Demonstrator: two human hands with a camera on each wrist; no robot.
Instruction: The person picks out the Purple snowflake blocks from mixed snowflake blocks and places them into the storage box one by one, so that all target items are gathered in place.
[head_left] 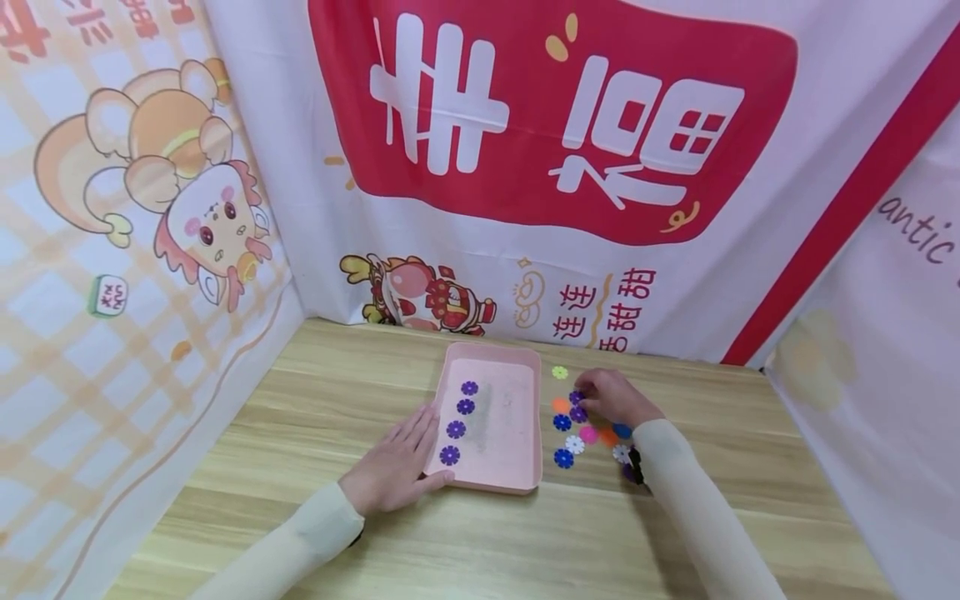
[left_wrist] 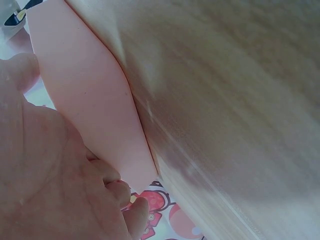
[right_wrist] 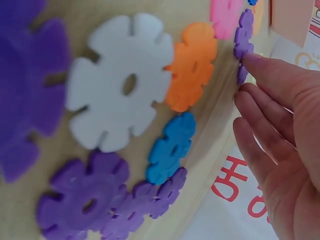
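Note:
My left hand [head_left: 397, 462] lies with straight fingers along the left wall of a pink tray [head_left: 529, 450]; in the left wrist view the palm and fingers [left_wrist: 117, 192] touch that wall. Inside the tray, several purple snowflake discs, among them a front one [head_left: 450, 456], form a column down the left side. To the right of the tray, my right hand [head_left: 617, 398] reaches into a loose spread of discs. Its thumb and index finger pinch a purple snowflake disc [right_wrist: 242, 75], mostly covered by the fingertips. Another purple disc [right_wrist: 243, 30] lies right beside it.
Around the right hand lie a yellow-green disc [head_left: 559, 372], a white disc [head_left: 574, 444], a pink disc [head_left: 588, 435] and several blue, orange and purple ones. Printed cloth walls [head_left: 315, 242] enclose the wooden table [head_left: 300, 417] at the back and sides.

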